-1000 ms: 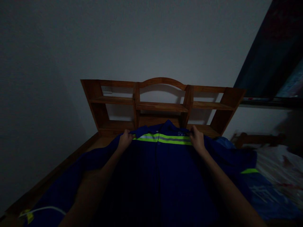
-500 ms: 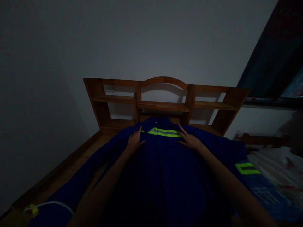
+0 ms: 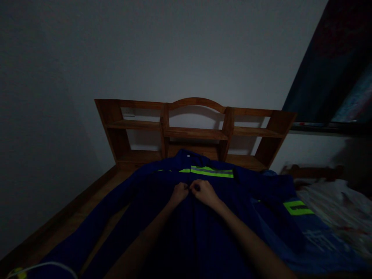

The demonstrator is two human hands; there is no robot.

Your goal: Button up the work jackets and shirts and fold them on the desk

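Observation:
A dark blue work jacket (image 3: 171,217) lies spread out front side up, its collar toward the wooden headboard and its sleeves out to both sides. A yellow-green reflective stripe (image 3: 212,171) crosses its chest. Just below that stripe, at the front opening, my left hand (image 3: 180,192) is closed on the jacket's edge. Right beside it my right hand (image 3: 203,191) pinches the cloth on the other side of the opening, thumb and fingers curled together. Dim light hides the exact bit of fabric between the fingers.
A wooden headboard with shelves (image 3: 194,133) stands against the wall behind the collar. To the right lie a lighter blue printed cloth (image 3: 328,248) under the sleeve and a pale crumpled cover (image 3: 337,201). A white cord (image 3: 52,264) crosses the left sleeve. A dark curtain (image 3: 319,77) hangs at upper right.
Both hands have moved from lying spread on the chest, far apart, inward and down to the front opening, where their fingers have closed on the cloth. The view has shifted slightly.

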